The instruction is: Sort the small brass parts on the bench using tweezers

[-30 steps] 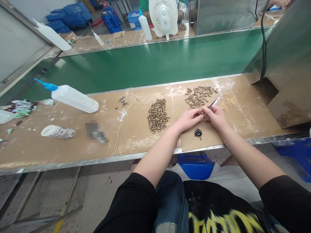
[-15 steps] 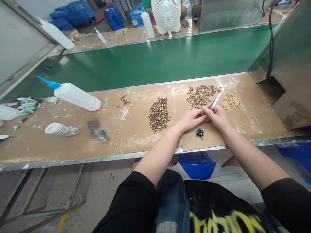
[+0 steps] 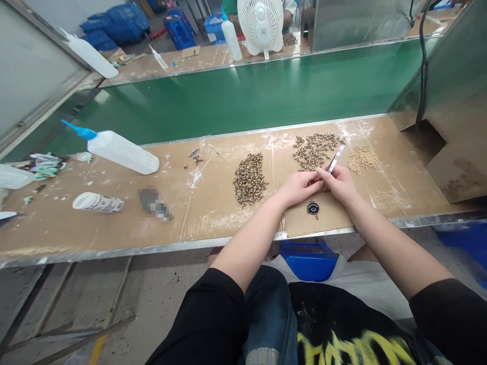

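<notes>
My right hand (image 3: 340, 183) is closed around metal tweezers (image 3: 336, 158), whose broad end points up and away from me. My left hand (image 3: 300, 188) meets it, fingertips pinched together; whatever they hold is too small to make out. Just beyond both hands spreads a pile of small gold-coloured metal pieces (image 3: 314, 149). Right of that lie many small pale beads (image 3: 362, 158). A second, denser heap of gold-coloured pieces (image 3: 250, 180) sits left of my left hand. Close in front of my wrists, a small round black dish (image 3: 313, 208) rests on a cardboard sheet (image 3: 331, 224).
A white bottle with blue nozzle (image 3: 122, 151) lies on its side at the left, near a white cylindrical container (image 3: 98, 202). Behind the bench runs a green conveyor belt (image 3: 243, 96). Across it stand a white fan (image 3: 261, 25) and another bottle (image 3: 232, 38). A metal housing (image 3: 456, 116) rises at right.
The tweezers in my right hand have tilted slightly, their upper end a little further left. Both hands stay together in nearly the same place.
</notes>
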Demonstrator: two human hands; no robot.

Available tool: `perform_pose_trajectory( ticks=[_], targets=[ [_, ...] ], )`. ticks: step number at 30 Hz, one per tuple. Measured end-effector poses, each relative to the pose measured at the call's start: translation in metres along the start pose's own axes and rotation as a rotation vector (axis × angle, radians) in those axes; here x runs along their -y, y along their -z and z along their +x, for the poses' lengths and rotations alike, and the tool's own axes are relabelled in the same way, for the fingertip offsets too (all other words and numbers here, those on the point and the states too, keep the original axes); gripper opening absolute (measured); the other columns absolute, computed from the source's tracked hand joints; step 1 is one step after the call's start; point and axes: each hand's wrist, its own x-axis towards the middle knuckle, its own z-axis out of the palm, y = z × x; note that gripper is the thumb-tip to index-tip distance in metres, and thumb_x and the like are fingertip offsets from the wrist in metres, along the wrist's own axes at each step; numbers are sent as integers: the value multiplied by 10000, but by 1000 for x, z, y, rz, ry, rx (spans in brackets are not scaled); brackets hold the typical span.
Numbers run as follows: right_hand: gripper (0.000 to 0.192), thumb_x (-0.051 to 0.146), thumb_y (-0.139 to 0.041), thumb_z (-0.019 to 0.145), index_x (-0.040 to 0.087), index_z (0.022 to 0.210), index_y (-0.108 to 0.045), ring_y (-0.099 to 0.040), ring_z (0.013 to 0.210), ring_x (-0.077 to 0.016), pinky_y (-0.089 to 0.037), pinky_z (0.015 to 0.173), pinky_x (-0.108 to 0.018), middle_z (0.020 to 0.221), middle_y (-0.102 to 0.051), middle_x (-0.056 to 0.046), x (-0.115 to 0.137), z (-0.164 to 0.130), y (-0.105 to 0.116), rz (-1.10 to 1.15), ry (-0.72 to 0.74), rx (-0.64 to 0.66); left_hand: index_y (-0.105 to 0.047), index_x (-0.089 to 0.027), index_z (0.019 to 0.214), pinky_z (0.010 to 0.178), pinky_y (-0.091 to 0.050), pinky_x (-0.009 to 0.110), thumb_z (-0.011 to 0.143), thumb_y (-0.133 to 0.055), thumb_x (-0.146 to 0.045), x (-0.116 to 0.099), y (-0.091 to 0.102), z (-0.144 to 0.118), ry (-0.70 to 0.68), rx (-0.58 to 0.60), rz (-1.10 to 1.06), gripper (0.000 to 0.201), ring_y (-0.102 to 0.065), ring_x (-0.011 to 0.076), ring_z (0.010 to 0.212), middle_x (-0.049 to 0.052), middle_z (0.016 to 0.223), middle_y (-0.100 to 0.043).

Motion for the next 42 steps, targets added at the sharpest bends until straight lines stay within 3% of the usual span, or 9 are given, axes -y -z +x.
perform_pose_trajectory(
  ticks=[22,32,38,42],
  targets=[
    [583,778,-777,789,215,692,-659,-547,511,-147,-450,485,-276,588,-620,3,2,-1,-1,-15,5,0,-671,-201,853,766,-471,320,1019,-589,-421,-1,0,0,-17,-3,19,288,-680,204,856,42,899,-765],
    [564,758,-778,805,217,695,-666,-558,513,-155,-465,489,-281,581,-620,2,-2,0,0,-11,7,-23,-701,-205,928,770,-468,315,1032,-582,-397,-1,-1,-2,-55,-7,13,249,-672,192,852,41,933,-764],
    [600,796,-724,834,222,681,-639,-496,484,-142,-427,498,-290,530,-548,20,3,-2,0,-17,68,-56,-715,-197,902,738,-448,308,1027,-589,-379,0,-3,-1,-61,-88,-49,254,-604,161,749,24,822,-693],
    [601,808,-725,829,229,686,-648,-471,453,-137,-391,482,-293,502,-539,23,5,-2,0,17,59,-55,-705,-195,933,774,-462,311,1031,-580,-332,2,-2,-1,-104,-129,-44,210,-599,160,771,26,858,-695]
  ],
)
